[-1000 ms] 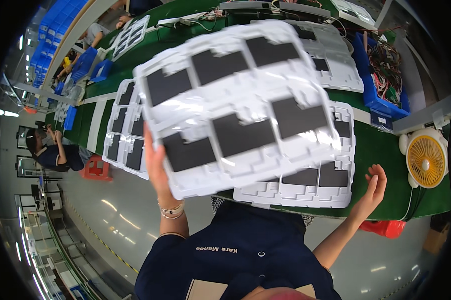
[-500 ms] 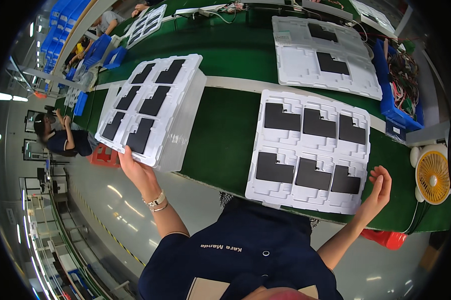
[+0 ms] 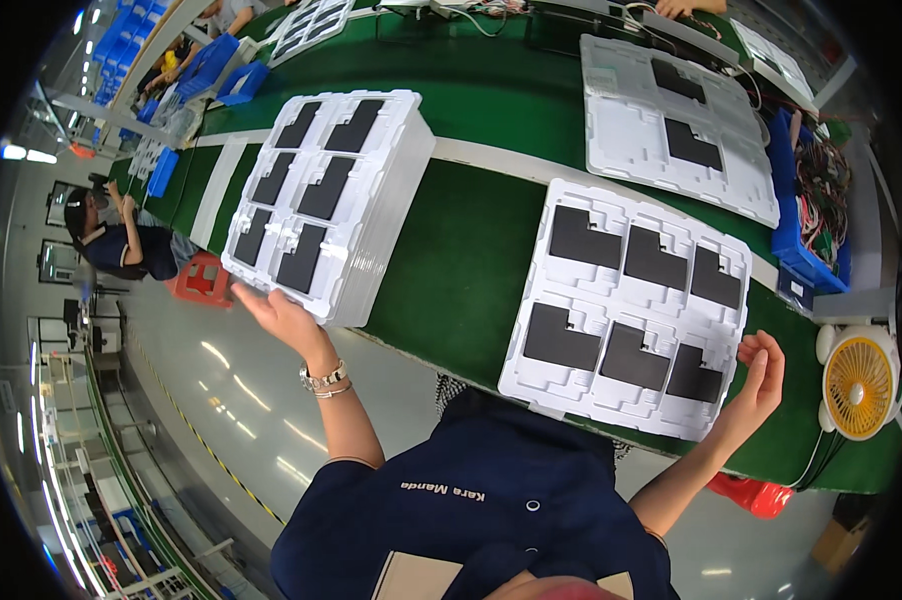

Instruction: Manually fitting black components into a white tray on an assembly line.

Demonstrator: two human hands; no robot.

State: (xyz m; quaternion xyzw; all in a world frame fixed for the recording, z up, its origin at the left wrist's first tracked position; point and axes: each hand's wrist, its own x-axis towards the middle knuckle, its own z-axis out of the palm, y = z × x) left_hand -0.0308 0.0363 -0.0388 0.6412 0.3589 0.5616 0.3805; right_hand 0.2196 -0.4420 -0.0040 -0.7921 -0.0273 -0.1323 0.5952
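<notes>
The stack of white trays (image 3: pixel 379 225) stood on the green bench (image 3: pixel 451 255) to the person's left, dark notched pieces (image 3: pixel 326 187) filling its top. At its near edge the left hand (image 3: pixel 283 318) lay open, fingers extended; whether it touched, I couldn't tell. A single white tray (image 3: pixel 619 296) lay rightward, the right hand (image 3: pixel 756 385) beside it, relaxed, fingers half-curled. Beyond sat a yellow-and-white fan (image 3: pixel 858 385) and a blue bin (image 3: pixel 809 262) of wires.

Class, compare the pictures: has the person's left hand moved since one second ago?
Yes: the left hand has moved leftward, farther from the yellow-and-white fan.
</notes>
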